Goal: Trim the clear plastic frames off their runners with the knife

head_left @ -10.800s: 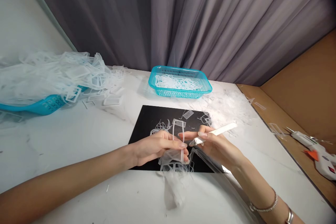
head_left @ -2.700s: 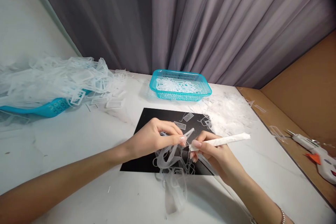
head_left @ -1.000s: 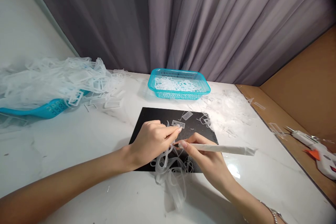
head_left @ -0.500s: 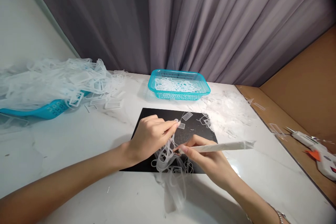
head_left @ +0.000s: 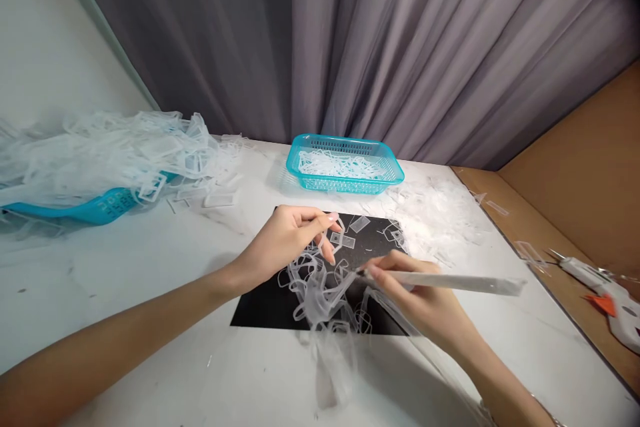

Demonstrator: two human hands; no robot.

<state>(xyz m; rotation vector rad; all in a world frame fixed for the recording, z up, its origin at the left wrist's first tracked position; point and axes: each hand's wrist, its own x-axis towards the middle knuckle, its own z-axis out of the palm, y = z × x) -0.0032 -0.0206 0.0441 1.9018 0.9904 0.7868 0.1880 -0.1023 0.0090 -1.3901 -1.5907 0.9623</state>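
I believe this is a craft workshop: the white table point(head_left: 125, 373) carries a black mat point(head_left: 257, 310) and heaped plastic pieces point(head_left: 130, 153); a glue gun point(head_left: 623, 315) lies at right.

left hand point(head_left: 287, 237): mid-frame, pinching translucent loop point(head_left: 343, 233)
right hand point(head_left: 423, 303): right of centre, holding white-handled tool point(head_left: 465, 283)
blue basket point(head_left: 345, 185): mid-frame, above black mat point(head_left: 265, 297)

9 o'clock: plastic-frame pile point(head_left: 117, 153) cut off, hiding most of blue basket point(head_left: 107, 208). 4 o'clock: gun-shaped tool point(head_left: 619, 299) cropped. 5 o'clock: white-wrapped tool's point(head_left: 465, 282) tip blurred.
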